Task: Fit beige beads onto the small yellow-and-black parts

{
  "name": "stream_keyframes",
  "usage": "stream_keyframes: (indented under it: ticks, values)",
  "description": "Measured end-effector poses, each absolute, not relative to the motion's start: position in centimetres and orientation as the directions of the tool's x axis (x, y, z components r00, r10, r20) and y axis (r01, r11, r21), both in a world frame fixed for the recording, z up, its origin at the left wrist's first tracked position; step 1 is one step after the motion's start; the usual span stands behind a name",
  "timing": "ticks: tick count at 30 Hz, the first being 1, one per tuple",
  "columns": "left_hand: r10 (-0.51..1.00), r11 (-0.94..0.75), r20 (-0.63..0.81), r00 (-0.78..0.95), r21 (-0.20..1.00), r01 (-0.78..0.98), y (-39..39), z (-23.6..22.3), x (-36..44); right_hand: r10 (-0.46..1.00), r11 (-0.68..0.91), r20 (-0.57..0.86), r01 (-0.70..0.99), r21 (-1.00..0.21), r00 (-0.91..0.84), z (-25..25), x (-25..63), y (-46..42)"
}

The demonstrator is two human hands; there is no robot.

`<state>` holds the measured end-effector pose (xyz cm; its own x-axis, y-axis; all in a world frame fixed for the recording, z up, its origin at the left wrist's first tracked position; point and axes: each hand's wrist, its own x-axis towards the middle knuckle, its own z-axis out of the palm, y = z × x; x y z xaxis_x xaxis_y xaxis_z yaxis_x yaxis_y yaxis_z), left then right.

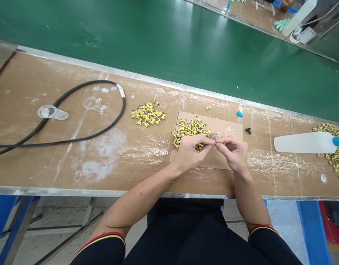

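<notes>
My left hand [193, 149] and my right hand [232, 149] meet fingertip to fingertip over a cardboard sheet [213, 162]. Both are closed in a pinch. Whatever sits between the fingertips is too small to name. Beside my left hand lies a pile of small yellow-and-black pieces [193, 128]. Several tiny cream-coloured bits [228, 130] are scattered just beyond my right hand. A small clear round item [214, 136] shows behind the fingertips, partly hidden by them.
Left of the sheet is another yellow-and-black pile [148, 115], then a looped black cable [94, 138] and clear plastic scoop-like pieces [52, 112]. To the right lie a white bottle with a blue cap [304, 142] and more yellow pieces [337, 162]. A green belt [158, 44] runs behind.
</notes>
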<state>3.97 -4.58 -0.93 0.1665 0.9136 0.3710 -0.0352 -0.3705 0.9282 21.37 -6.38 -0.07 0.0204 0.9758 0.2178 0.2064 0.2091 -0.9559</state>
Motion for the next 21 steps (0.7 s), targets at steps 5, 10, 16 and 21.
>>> stream_keyframes:
  ticks: [5,10,16,21]
  values:
    - [0.879,-0.456,0.446,0.168,0.889,0.028,-4.61,-0.88,3.75,0.987,0.160,0.162,0.166,-0.973,-0.002,-0.19,21.33,-6.20]
    - [0.875,-0.465,0.445,0.190,0.882,0.079,-4.55,-0.90,3.57,0.991,0.132,0.129,0.145,-0.981,-0.027,-0.52,21.41,-6.05]
    - [0.900,-0.389,0.376,0.223,0.921,0.017,-4.25,-0.95,3.41,0.987,0.160,0.155,0.143,-0.977,-0.050,-0.32,21.55,-6.04]
    - [0.933,-0.212,0.237,0.271,0.970,-0.118,-4.32,-0.53,3.52,0.985,0.170,0.162,0.139,-0.976,-0.063,0.05,21.85,-6.42]
